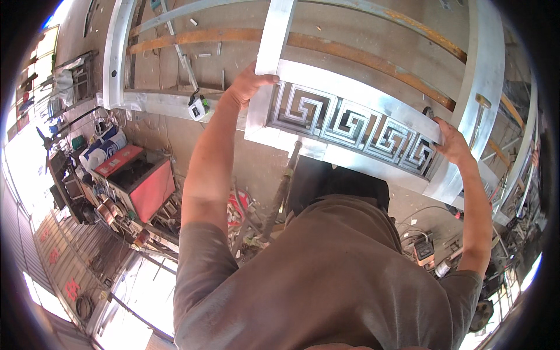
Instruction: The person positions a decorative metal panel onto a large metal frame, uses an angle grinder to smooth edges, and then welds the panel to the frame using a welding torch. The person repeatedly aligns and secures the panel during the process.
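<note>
A silvery metal frame lies before me, with a row of square spiral fretwork pieces [348, 127] set in its near section. My left hand [251, 85] grips the corner where an upright bar [274, 35] meets the long crossbar [358, 94], its thumb on the bar's face. At the other end of that crossbar my right hand [453, 140] is closed around its end, beside a wide side member [479, 78]. A small dark round thing [428, 112] shows by the right fingers; what it is I cannot tell. A hammer [481, 109] lies on the wide side member.
Rusty bars [372, 54] run beneath the frame. A tape measure [199, 107] sits on the frame's left rail. At left stand a red open-topped box [151, 190] and cluttered tools. Below the frame is a red basin [238, 205]; an orange-and-black machine [423, 251] with cables is at lower right.
</note>
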Available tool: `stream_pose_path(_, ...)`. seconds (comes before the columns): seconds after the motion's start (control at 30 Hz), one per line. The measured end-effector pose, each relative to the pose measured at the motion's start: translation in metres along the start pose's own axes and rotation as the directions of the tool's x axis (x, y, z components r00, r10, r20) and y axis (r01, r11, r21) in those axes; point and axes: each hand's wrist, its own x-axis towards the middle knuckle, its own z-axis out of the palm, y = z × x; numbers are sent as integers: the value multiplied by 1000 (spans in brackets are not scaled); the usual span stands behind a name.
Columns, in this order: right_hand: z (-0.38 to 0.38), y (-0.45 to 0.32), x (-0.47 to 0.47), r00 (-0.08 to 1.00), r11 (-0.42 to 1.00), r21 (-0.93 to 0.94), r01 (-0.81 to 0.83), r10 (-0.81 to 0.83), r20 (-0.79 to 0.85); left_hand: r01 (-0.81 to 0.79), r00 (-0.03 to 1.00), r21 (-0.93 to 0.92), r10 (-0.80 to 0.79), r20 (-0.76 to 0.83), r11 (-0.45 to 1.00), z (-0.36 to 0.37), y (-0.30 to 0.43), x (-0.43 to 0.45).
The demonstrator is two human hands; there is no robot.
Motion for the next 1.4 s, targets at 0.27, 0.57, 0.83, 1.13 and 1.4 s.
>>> stream_pose_path(0.27, 3, -2, 0, 1000, 999, 39, 6, -5, -20, 29, 984, -213, 10, 179, 977, -9, -1, -4)
stream_pose_path(0.57, 1, -7, 0, 999, 999, 15, -51, 51, 11, -20, 998, -47, 23, 64, 999, -5, 0, 0)
stream_pose_path(0.83, 1, -13, 2, 999, 998, 44, 34, -33, -28, 69, 997, 70, -68, -22, 995, -17, -15, 2)
stream_pose_path(1.13, 24, 5, -32, 906, 981, -78, 179, -195, -375, 69, 994, -74, -74, -79, 995, -33, -36, 17)
stream_pose_path(1.4, 81, 109, -130, 412, 806, 561, -188, 583, -700, -157, 958, 82, 172, -228, 984, -30, -33, -24)
